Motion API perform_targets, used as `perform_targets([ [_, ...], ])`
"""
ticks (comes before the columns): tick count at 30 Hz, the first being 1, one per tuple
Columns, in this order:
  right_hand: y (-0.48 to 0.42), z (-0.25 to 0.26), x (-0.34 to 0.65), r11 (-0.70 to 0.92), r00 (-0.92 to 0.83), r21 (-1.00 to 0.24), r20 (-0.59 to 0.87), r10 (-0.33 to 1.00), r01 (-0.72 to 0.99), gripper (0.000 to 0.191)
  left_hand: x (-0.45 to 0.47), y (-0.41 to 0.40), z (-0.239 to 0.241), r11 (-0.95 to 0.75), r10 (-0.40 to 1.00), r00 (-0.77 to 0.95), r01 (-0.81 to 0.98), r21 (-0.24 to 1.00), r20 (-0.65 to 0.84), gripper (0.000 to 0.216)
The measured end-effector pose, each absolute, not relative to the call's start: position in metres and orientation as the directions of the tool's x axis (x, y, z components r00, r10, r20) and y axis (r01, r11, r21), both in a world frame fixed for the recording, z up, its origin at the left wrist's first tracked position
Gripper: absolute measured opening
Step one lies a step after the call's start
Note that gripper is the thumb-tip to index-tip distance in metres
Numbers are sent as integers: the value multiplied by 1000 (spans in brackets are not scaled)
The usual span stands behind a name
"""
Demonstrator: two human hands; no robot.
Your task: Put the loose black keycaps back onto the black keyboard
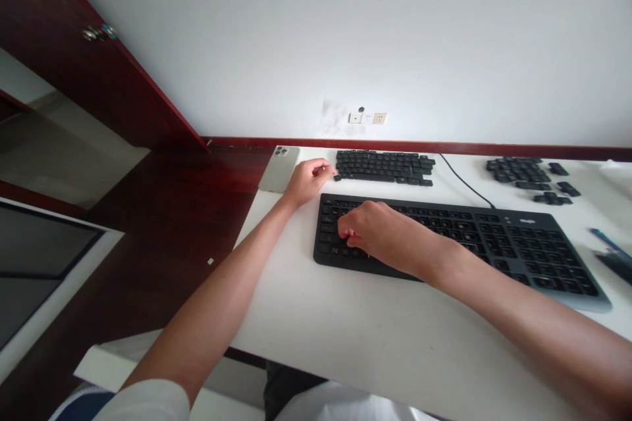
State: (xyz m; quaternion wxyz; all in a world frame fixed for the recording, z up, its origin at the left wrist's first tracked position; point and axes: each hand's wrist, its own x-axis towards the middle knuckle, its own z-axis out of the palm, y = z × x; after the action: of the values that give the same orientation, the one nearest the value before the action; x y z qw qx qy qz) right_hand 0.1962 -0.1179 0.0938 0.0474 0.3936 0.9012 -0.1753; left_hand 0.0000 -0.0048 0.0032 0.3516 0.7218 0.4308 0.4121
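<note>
A black keyboard (pixel 523 289) lies slantwise on the white table, with part of its left half hidden under my right hand and forearm. My right hand (pixel 368 223) rests over the left keys, fingers curled inward and pointing down; whatever is between the fingertips is hidden. Beyond the keyboard, rows of loose black keycaps (pixel 380 166) are laid out in key order. My left hand (pixel 309 181) is at their left end, thumb and fingers pinched together at a small keycap (pixel 337 177) in the near corner.
A phone (pixel 276 171) lies face down by my left hand. More loose keycaps (pixel 518 171) sit in clusters at the back right. A cable (pixel 464 181) runs from the keyboard toward the wall. A blue-and-black tool (pixel 612 250) lies at the right edge. The table's left edge drops to a dark floor.
</note>
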Motion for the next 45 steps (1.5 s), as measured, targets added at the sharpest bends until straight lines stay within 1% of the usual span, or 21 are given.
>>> perform_targets([
  [6, -122, 89, 193, 699, -724, -189, -167, 669, 689, 20, 0, -5, 3, -387, 911, 288, 340, 857, 297, 29],
  [8, -123, 87, 194, 713, -735, -181, -162, 658, 678, 22, 0, -5, 3, -389, 910, 288, 344, 855, 299, 29],
  [13, -124, 85, 196, 712, -747, -229, -150, 648, 663, 25, 1, -5, 3, -395, 907, 290, 341, 853, 304, 29],
  [16, -124, 88, 194, 690, -732, -246, -188, 655, 681, 25, 1, -5, 2, -393, 909, 287, 341, 854, 303, 28],
  [20, -118, 95, 196, 608, -687, -327, -262, 678, 724, 28, 0, -3, 0, -392, 909, 290, 348, 852, 300, 27],
  [24, -109, 96, 200, 519, -655, -415, -323, 684, 747, 26, 0, -1, -2, -386, 912, 288, 357, 851, 293, 27],
  [34, -97, 88, 206, 437, -668, -555, -324, 670, 708, 26, 1, -4, 1, -386, 917, 264, 394, 834, 300, 27],
  [38, -96, 89, 209, 384, -653, -579, -375, 658, 719, 21, 2, -4, 1, -386, 917, 260, 398, 832, 301, 26],
  [43, -101, 90, 210, 466, -691, -567, -280, 666, 679, 14, 1, -2, -1, -386, 917, 267, 394, 834, 298, 27],
  [45, -102, 89, 209, 482, -697, -557, -272, 664, 677, 11, 1, -2, -2, -387, 916, 271, 395, 833, 296, 28],
])
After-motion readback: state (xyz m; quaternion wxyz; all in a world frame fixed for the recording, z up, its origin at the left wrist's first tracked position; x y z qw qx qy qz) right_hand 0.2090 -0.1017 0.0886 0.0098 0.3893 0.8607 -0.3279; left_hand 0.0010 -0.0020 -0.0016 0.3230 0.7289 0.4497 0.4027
